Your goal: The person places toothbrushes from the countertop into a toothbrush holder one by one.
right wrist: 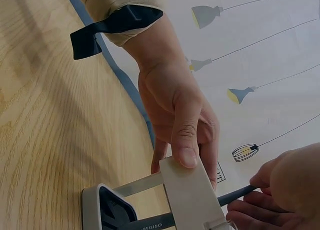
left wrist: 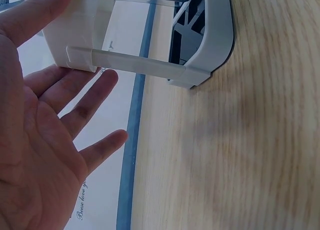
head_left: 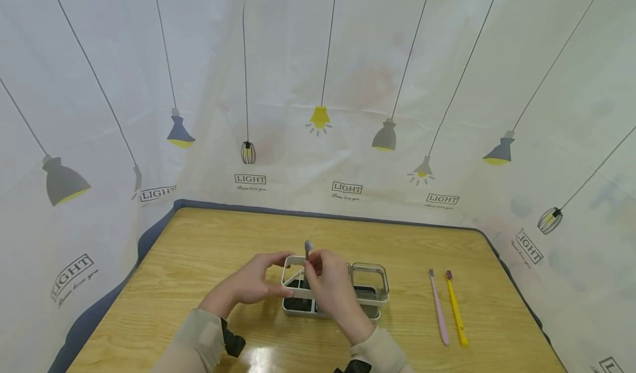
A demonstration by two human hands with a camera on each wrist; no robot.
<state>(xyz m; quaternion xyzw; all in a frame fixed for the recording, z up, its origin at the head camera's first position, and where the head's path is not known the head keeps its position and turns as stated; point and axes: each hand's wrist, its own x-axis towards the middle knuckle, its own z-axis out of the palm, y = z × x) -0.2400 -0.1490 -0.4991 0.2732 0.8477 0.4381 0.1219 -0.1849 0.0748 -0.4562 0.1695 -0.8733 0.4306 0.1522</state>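
A two-tier white toothbrush holder (head_left: 298, 313) with dark compartments in its base stands on the table in front of me. My left hand (head_left: 250, 280) grips the upper frame at its left end, thumb in front and fingers behind, as the right wrist view shows. With thumb and fingertips my right hand (head_left: 330, 284) pinches a dark grey toothbrush (right wrist: 236, 194) just below its head. The toothbrush is upright, passing down through the upper frame, and its lettered handle shows between the tiers in the right wrist view. Its lower end is hidden.
To the right on the wooden table (head_left: 397, 240) lie a pink toothbrush (head_left: 439, 309) and a yellow toothbrush (head_left: 456, 309), side by side. A white sheet (head_left: 288, 75) printed with lamps stands around the table's back and sides.
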